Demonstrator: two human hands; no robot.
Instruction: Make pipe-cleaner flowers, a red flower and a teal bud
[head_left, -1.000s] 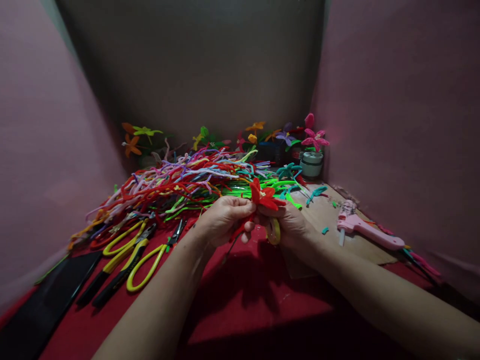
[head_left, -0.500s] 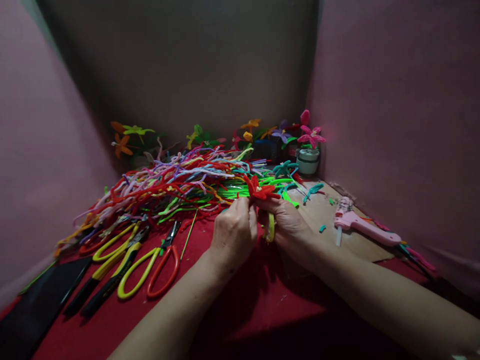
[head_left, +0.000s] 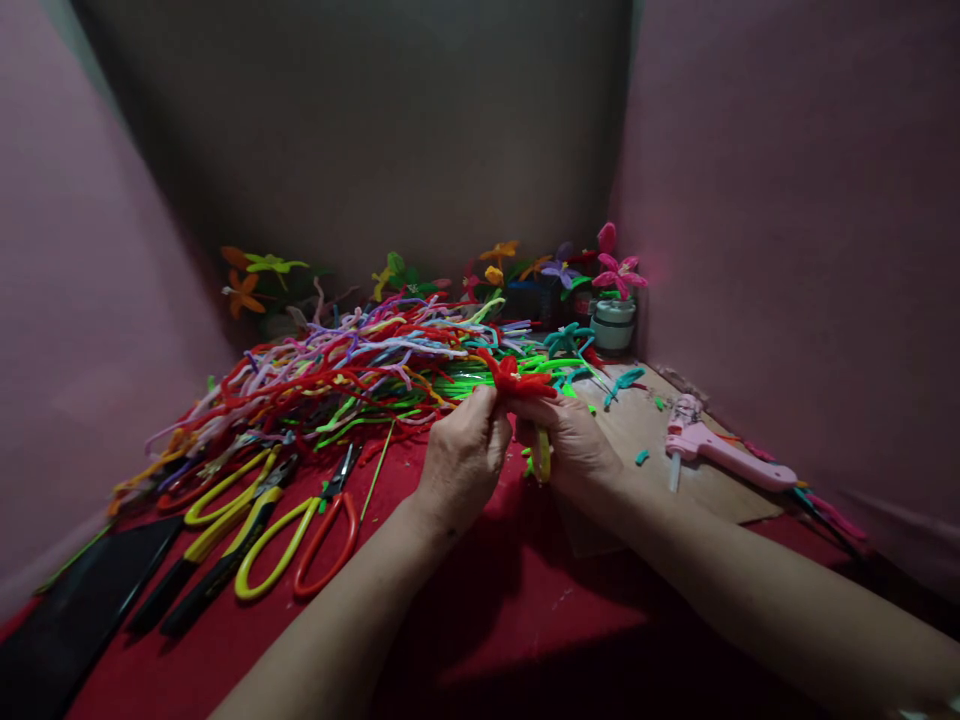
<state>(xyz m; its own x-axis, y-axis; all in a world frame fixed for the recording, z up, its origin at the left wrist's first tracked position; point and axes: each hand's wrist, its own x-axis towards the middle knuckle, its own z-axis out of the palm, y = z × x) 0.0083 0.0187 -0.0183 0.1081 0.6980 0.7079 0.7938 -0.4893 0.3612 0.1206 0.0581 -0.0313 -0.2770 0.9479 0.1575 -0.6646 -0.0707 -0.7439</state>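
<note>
A red pipe-cleaner flower [head_left: 517, 378] with a small pale centre stands out above my hands, over the red-covered table. My left hand [head_left: 463, 445] is closed, its thumb and fingers pinched at the flower's base on the left side. My right hand [head_left: 581, 448] is closed under the petals from the right, against the left fingers. Below its fingers hangs a yellow ring [head_left: 543, 455], possibly a roll of tape. The flower's stem is hidden by my fingers. A bit of green [head_left: 529, 463] shows beside the ring.
A heap of coloured pipe cleaners [head_left: 360, 350] lies behind my hands. To the left are scissors [head_left: 352, 520], yellow-black pliers [head_left: 255, 515] and a black flat object [head_left: 90, 610]. A pink glue gun [head_left: 720, 452] rests on a board [head_left: 697, 500] at right. Finished flowers line the back.
My left hand has turned slightly and moved a little up and left at the flower's base. The flower has tilted slightly, its petals showing more edge-on.
</note>
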